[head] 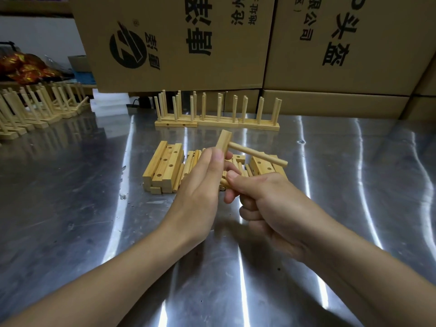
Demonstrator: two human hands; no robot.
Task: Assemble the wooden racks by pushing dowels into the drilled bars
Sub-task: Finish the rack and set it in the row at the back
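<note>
My left hand (pixel 200 192) grips a short drilled wooden bar (pixel 223 141), held upright above the table. One dowel (pixel 258 156) sticks out of the bar's side, pointing right. My right hand (pixel 264 201) pinches a second dowel (pixel 225 182) between thumb and forefinger, just below the bar; most of that dowel is hidden by the fingers. Behind both hands lies a pile of loose drilled bars (pixel 165 165) and dowels (pixel 192 161) on the metal table.
Finished racks (pixel 217 120) stand in a row at the back centre. More racks (pixel 35 107) line the far left. Large cardboard boxes (pixel 179 41) wall off the back. The steel table (pixel 82 208) is shiny; white foam pieces (pixel 108 106) sit at back left.
</note>
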